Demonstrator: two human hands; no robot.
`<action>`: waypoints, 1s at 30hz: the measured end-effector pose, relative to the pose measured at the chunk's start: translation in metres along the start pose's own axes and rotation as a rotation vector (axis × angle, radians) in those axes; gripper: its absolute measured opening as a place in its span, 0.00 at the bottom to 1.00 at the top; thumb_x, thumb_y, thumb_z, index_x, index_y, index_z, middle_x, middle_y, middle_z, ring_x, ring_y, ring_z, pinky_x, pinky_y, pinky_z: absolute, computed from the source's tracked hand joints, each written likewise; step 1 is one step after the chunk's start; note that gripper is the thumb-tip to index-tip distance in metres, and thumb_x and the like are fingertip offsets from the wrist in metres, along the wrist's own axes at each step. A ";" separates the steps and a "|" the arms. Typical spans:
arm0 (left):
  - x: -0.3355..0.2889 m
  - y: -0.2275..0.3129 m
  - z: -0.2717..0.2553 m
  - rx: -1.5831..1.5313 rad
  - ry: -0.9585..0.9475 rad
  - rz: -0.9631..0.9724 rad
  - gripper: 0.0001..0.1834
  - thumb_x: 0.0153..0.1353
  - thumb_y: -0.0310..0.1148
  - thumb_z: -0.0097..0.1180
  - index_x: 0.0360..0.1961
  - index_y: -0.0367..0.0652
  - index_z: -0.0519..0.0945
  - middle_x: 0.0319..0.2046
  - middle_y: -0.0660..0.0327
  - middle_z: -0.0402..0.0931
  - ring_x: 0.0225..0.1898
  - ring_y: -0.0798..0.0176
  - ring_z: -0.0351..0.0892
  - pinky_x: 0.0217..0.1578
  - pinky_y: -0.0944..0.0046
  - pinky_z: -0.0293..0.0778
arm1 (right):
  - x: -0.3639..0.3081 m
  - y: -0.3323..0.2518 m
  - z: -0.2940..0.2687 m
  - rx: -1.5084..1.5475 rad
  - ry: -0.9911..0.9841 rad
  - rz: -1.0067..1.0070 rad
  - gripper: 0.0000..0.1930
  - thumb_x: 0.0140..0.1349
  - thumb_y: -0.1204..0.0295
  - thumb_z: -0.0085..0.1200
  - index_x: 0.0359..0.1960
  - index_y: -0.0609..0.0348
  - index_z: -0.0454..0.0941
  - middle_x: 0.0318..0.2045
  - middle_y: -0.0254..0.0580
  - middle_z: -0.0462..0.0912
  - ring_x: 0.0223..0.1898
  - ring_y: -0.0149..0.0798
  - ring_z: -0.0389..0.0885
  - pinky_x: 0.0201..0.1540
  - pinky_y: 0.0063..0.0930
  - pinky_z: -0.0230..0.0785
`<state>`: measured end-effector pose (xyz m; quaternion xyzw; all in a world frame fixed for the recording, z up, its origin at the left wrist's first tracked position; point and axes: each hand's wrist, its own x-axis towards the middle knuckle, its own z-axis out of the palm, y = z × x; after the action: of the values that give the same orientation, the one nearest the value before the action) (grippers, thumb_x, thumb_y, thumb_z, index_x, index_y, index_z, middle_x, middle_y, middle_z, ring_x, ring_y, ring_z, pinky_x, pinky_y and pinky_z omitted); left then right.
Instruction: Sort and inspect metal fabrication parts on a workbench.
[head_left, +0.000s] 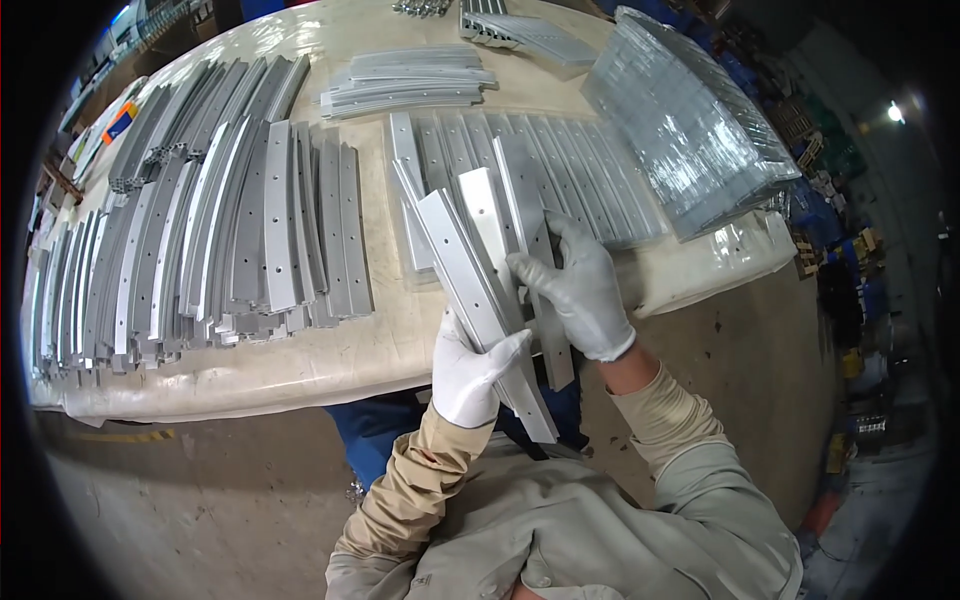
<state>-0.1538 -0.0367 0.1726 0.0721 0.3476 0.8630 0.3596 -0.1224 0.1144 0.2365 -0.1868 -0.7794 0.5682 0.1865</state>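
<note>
My left hand (467,375), in a white glove, grips silver drilled metal strips (462,262) from below, its thumb across their face. They slant up and away over the table's front edge. My right hand (580,285), gloved too, has thumb and fingers closed round another long metal strip (520,195) beside them. Between the two stands a bright, pale strip (484,215); which hand holds it I cannot tell. Behind my hands lies a flat row of similar strips (590,180) with a clear plastic sheet around it.
Piles of metal strips (280,220) cover the table's left side, with a smaller stack (410,85) at the back. A tall plastic-wrapped block (690,125) stands at the right. Small metal parts (420,8) lie at the far edge. The table (230,378) has a pale plastic cover.
</note>
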 end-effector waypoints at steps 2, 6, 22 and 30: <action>0.001 -0.001 -0.003 0.028 -0.005 -0.041 0.27 0.56 0.18 0.66 0.57 0.37 0.71 0.47 0.61 0.79 0.45 0.68 0.81 0.47 0.67 0.79 | 0.005 0.010 -0.005 -0.062 0.021 -0.040 0.31 0.65 0.68 0.68 0.63 0.73 0.69 0.55 0.47 0.79 0.49 0.32 0.79 0.55 0.26 0.73; 0.003 -0.007 -0.011 0.076 0.012 0.068 0.27 0.59 0.19 0.61 0.60 0.37 0.70 0.44 0.53 0.80 0.41 0.62 0.84 0.36 0.64 0.84 | 0.022 0.031 -0.024 -0.220 0.075 -0.110 0.29 0.64 0.68 0.68 0.61 0.73 0.70 0.52 0.46 0.80 0.42 0.30 0.80 0.46 0.24 0.76; 0.012 0.029 -0.060 0.324 0.138 0.230 0.31 0.51 0.20 0.71 0.56 0.38 0.70 0.44 0.60 0.78 0.38 0.69 0.80 0.40 0.68 0.81 | 0.122 0.016 -0.041 -0.102 -0.055 0.022 0.18 0.71 0.64 0.59 0.54 0.67 0.79 0.44 0.43 0.84 0.40 0.32 0.84 0.44 0.26 0.77; 0.018 0.030 -0.064 0.400 0.148 0.181 0.30 0.52 0.20 0.71 0.55 0.37 0.70 0.42 0.63 0.77 0.38 0.72 0.78 0.40 0.71 0.79 | 0.182 0.060 0.038 -0.357 -0.030 -0.224 0.18 0.69 0.64 0.59 0.52 0.67 0.81 0.44 0.45 0.87 0.45 0.37 0.84 0.51 0.28 0.75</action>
<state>-0.2082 -0.0753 0.1419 0.1095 0.5294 0.8084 0.2330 -0.2938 0.1919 0.1825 -0.1205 -0.8863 0.3995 0.2007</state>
